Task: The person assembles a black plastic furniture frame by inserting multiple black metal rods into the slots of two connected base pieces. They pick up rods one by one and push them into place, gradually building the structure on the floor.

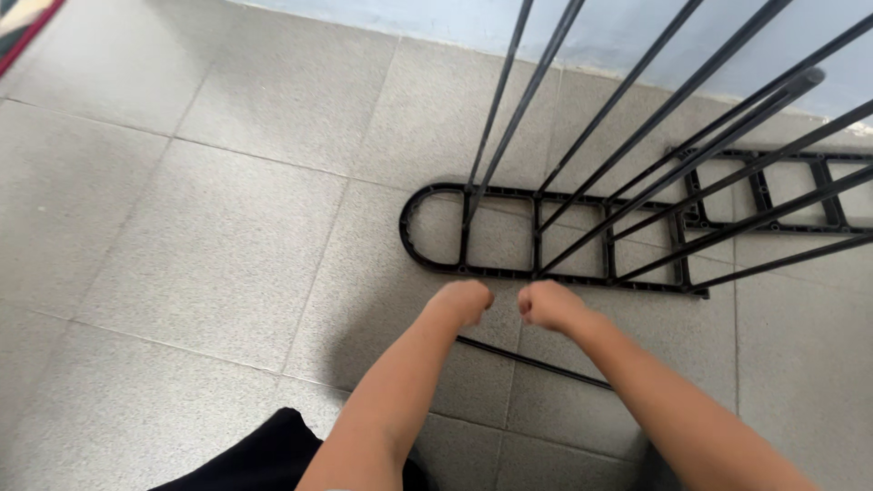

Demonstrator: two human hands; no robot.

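Fingers of both hands are curled into fists, knuckles toward the camera, so what they close on is hidden; whether either hand actually grips anything cannot be told. The left hand (464,300) and right hand (548,305) sit just beside each other, a narrow gap between them, above a thin black rod (536,362) lying on the floor. That rod runs from under the left wrist out to the right beneath the right forearm; its near end is covered by the arm, and whether it touches either hand is not visible.

Just beyond the fists lies a flat black plastic frame (427,238) with a rounded end and cross ribs, resting on the grey tiled floor (182,227). Several long black rods (637,82) rise from sockets in this frame and slant up to the right, out of the picture at the top, crossing in front of the pale blue wall (618,27). A second black frame (791,195), partly behind the rods, lies farther right and is cut off by the edge.

Dark cloth (264,455) shows at the bottom, and a patterned mat corner (23,23) at upper left.
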